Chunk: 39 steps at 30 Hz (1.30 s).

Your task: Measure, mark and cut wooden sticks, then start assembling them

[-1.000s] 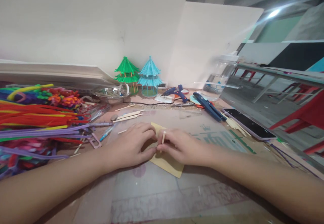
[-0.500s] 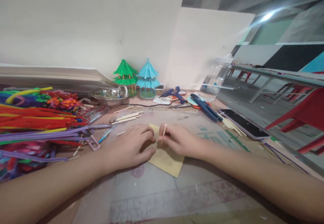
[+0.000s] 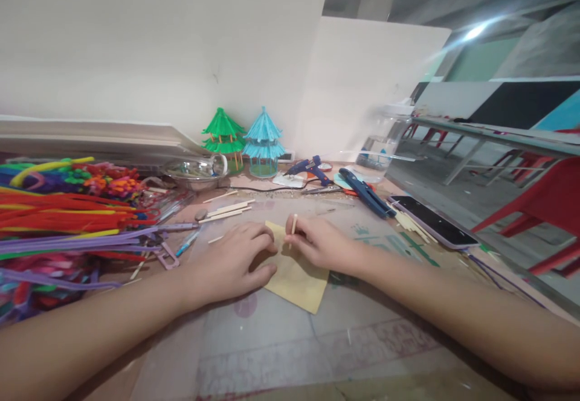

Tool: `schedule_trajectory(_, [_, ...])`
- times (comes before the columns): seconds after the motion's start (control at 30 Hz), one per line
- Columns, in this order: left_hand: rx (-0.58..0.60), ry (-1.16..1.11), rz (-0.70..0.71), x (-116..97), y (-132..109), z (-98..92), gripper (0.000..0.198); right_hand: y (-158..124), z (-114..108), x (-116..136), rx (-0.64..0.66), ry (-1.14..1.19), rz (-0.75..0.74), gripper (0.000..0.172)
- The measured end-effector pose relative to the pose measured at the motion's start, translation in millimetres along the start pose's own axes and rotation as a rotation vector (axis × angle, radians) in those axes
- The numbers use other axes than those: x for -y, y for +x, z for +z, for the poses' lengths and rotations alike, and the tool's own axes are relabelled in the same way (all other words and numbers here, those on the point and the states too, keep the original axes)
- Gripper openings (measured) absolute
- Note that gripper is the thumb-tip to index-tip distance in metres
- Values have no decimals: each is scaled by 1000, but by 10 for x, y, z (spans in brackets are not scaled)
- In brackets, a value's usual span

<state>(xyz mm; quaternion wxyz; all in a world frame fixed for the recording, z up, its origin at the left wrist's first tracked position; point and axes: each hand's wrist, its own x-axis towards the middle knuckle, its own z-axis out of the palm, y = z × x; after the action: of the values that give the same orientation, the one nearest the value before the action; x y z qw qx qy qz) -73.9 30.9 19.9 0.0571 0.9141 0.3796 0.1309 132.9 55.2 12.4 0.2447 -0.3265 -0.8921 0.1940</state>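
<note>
A square of yellow paper (image 3: 296, 286) lies on the clear mat in front of me. Over its right part, my right hand (image 3: 319, 244) pinches a short pale wooden stick (image 3: 294, 224) between thumb and fingertips, nearly upright. My left hand (image 3: 247, 253) rests at the paper's left edge, its thumb apart from the curved fingers and nothing visible in it. More wooden sticks (image 3: 229, 211) lie just beyond the left hand. Further back stand a green pagoda-like model (image 3: 223, 132) and a light blue one (image 3: 263, 141).
Bundles of coloured pipe cleaners (image 3: 67, 214) crowd the left side. A glue gun (image 3: 310, 168), a blue utility knife (image 3: 367, 192), and a phone (image 3: 432, 221) lie toward the back right. A glass bowl (image 3: 193, 171) and a clear bottle (image 3: 385, 138) stand near the white board.
My right hand has risen slightly with the stick, a little off the paper. The left hand stays in place. The whole view has shifted slightly.
</note>
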Motion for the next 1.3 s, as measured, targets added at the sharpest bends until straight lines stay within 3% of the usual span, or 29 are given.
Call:
schedule_trajectory(0.13, [1,-24,13,-13,-6,-15,15,0,2,13,104,102,-75,13])
schedule_trajectory(0.3, [11,15,-22,-18,-9,-14,15,10,-1,8,1,-20,40,12])
schedule_trajectory(0.43, [13,-14,-8,-12,-5,-3,16,6,9,-3,95,130,-56,12])
schedule_trajectory(0.57, [5,18,-21,4,-11,8,17,84,-12,-130,-54,-6,40,14])
schedule_trajectory(0.63, [-3,16,-21,9,-18,11,16,121,-21,-193,-111,116,107,15])
schedule_trajectory(0.73, [-28,-2,-12,11,-25,19,16,140,-17,-229,-138,593,186,20])
schedule_trajectory(0.87, [-102,-40,-11,22,-19,32,20,134,12,-218,-91,1048,216,38])
schedule_trajectory(1.07, [-292,-64,124,35,-12,20,17,121,54,-211,-21,1120,264,33])
schedule_trajectory(1.3, [-363,-64,152,33,-10,36,17,106,62,-208,-46,1086,295,31])
